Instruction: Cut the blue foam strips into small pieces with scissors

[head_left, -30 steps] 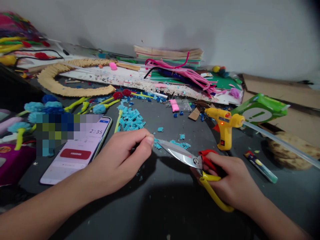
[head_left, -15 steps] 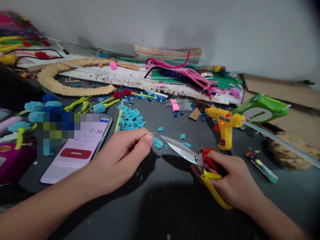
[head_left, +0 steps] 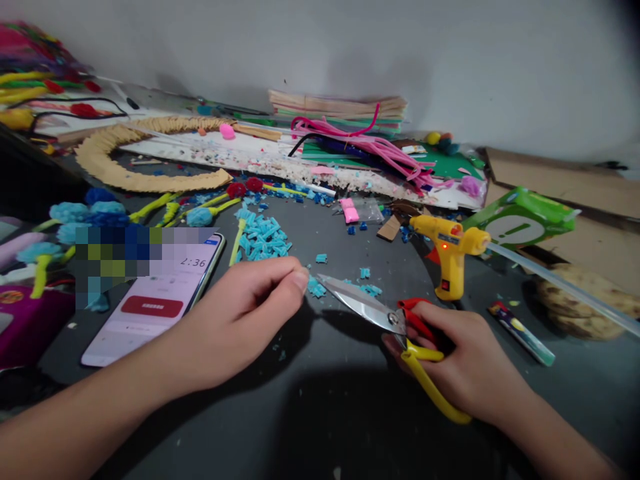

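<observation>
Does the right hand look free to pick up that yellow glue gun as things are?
Probably not: the right hand is gripping the scissors, so it would likely have to put them down first. Otherwise the way looks open, as the yellow glue gun stands just beyond that hand.

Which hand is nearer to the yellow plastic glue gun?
Right. The right hand, gripping metal scissors with red and yellow handles, is on the near side of the glue gun. The left hand is farther away, well to the left of it.
</observation>
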A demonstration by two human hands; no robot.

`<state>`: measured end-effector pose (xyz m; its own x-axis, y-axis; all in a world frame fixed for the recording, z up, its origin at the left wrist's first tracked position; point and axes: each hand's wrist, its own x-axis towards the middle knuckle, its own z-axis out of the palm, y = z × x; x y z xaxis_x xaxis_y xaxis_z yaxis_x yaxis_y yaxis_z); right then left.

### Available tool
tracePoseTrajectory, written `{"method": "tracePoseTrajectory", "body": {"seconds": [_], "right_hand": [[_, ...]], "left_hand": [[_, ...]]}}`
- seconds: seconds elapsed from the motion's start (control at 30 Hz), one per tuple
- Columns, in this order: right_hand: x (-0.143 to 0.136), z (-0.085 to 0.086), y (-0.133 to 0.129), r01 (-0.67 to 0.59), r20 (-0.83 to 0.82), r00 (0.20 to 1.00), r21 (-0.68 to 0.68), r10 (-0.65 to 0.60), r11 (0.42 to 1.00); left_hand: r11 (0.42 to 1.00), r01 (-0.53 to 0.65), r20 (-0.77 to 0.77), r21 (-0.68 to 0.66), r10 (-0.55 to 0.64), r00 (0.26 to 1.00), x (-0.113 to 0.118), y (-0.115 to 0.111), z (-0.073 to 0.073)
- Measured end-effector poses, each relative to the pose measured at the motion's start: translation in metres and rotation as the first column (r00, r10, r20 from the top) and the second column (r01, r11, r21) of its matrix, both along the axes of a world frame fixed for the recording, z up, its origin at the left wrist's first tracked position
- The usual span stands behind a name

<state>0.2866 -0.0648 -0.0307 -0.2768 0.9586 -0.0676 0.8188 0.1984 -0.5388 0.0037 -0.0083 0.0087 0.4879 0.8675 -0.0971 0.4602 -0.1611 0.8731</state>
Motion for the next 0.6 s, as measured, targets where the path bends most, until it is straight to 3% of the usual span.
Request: {"method": "tracePoseTrajectory", "body": {"seconds": [0.6], "right_hand": [[0.002, -0.0016, 0.0019, -0.037, -0.032, 0.999, 0.019, 0.038, 0.999]], "left_hand": [[0.998, 0.016, -0.011, 0.054, -0.015, 1.0, 0.0012, 0.0013, 0.0009]]}}
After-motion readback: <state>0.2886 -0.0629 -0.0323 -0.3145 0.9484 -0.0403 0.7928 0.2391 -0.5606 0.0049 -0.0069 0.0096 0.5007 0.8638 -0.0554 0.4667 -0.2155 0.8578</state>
